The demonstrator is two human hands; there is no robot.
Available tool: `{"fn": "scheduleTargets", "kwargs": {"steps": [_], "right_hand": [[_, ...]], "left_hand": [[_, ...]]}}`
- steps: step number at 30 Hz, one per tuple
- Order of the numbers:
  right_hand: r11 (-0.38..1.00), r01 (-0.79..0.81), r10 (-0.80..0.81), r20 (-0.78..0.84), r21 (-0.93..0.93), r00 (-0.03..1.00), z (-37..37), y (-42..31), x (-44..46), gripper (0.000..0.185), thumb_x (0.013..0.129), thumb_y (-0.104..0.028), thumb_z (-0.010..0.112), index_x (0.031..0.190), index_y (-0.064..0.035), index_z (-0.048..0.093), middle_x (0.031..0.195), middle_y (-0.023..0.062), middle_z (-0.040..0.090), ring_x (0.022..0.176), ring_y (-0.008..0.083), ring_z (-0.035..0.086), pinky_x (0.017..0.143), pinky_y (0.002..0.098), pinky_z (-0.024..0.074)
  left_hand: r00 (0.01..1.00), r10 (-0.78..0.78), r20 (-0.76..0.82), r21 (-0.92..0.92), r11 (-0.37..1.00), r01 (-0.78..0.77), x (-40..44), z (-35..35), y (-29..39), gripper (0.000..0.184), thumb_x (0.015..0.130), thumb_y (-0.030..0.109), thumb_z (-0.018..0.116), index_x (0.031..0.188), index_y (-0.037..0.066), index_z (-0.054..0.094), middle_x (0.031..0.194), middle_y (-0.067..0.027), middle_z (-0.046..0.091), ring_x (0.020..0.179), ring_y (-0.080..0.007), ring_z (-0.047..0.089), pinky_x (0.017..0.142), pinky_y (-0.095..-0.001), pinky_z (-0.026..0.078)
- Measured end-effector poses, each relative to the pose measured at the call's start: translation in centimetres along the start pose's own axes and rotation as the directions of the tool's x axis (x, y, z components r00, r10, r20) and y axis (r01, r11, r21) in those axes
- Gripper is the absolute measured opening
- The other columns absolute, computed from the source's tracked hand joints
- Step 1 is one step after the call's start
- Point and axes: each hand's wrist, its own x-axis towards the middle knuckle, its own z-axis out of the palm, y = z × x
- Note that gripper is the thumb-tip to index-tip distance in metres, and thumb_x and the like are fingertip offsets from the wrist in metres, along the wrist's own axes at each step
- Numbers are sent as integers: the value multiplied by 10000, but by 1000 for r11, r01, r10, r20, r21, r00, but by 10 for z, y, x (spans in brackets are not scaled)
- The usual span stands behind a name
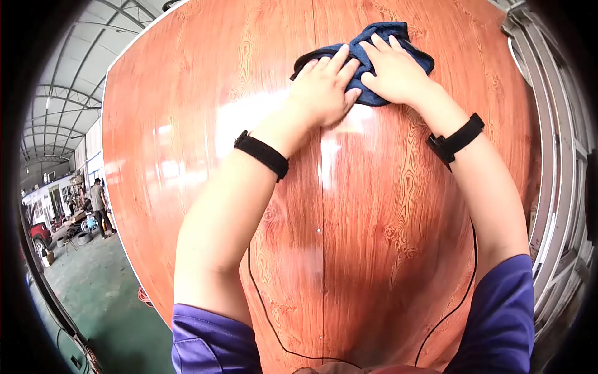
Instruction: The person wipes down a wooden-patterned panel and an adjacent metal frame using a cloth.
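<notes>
Purple sleeves, the left one [212, 340] and the right one [498, 305], fill the lower corners, and two bare forearms stretch forward from them. At their far end, the left hand [321, 90] and the right hand [395, 68] lie palm down on a dark blue cloth [371, 98]. Their fingers are extended and spread, pressing the fabric from above; neither hand is closed around it. The hands are near each other but apart, with bunched fabric showing between them. The cloth lies on the upper part of a wood-grain panel [367, 181], across the line of its central seam, its dark edge turned up by the left fingers.

Black bands circle both wrists, one on the left [261, 156] and one with a buckle on the right [467, 135]. Glare whitens the glossy panel beside the left wrist and just below the cloth. Farther down, a thin black cable [265, 311] loops below the forearms.

Beyond the panel, metal framing [551, 124] runs along the right. At far left, a person [98, 202] stands on a green floor [118, 280], near a red vehicle [40, 235], under roof trusses [68, 92].
</notes>
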Motion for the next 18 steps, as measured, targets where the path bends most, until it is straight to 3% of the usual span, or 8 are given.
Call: {"fn": "scheduleTargets", "kwargs": {"steps": [3,7,9,10,11,13,17,18], "right_hand": [[997,7,2,-122,75,993,11,-5,19,692,868,-372,587,1481,-118,390,1488,168,424,1367,467,373,1110,556,348],[999,-53,53,-97,-3,994,19,-6,39,683,893,-407,570,1510,-192,372,1573,159,318,1422,433,306,1156,582,266],[997,-77,77,-29,-26,997,16,0,54,689,889,-423,569,1508,-190,376,1574,149,316,1421,438,304,1150,584,278],[996,-54,54,-11,-74,998,7,1,58,701,898,-436,539,1504,-127,375,1547,193,356,1359,434,392,1160,478,312],[997,-44,43,-18,-67,999,8,6,64,709,895,-426,533,1500,-93,373,1543,205,356,1343,435,406,1158,467,318],[993,-86,89,35,-79,995,2,6,77,685,889,-441,538,1499,-169,388,1521,160,395,1366,440,382,1134,504,339],[991,67,-57,87,-118,995,-10,-4,77,689,869,-388,523,1469,-68,412,1463,180,467,1300,410,464,1123,463,353],[987,-11,20,52,-163,998,-4,-9,74,686,852,-377,532,1460,-77,429,1503,141,436,1324,399,445,1121,460,362]], "left_hand": [[990,-115,85,36,993,113,14,-11,-24,660,913,397,582,1430,19,426,1529,-218,359,1274,-387,506,1093,-433,397],[984,-149,100,28,989,147,37,-3,-41,712,865,372,594,1456,21,404,1566,-208,304,1361,-375,426,1135,-425,354],[977,-163,137,18,987,162,49,-4,-50,732,860,378,590,1469,23,392,1571,-209,294,1389,-367,395,1142,-411,348],[976,-157,151,-10,987,160,56,-5,-56,749,858,386,591,1481,27,380,1578,-204,283,1406,-355,376,1145,-396,344],[975,-158,155,-3,987,160,61,-5,-60,754,858,391,590,1484,28,376,1586,-197,271,1403,-351,383,1146,-389,342],[974,-159,162,-23,986,165,70,-11,-66,755,862,397,589,1485,29,374,1592,-191,260,1397,-349,391,1143,-390,346],[988,-84,133,59,995,76,54,-3,-62,691,912,386,570,1474,33,376,1563,-228,294,1332,-390,454,1113,-419,383],[994,-53,93,16,999,52,39,-2,-65,685,924,386,585,1475,40,373,1548,-242,308,1305,-413,472,1106,-433,392]]}}
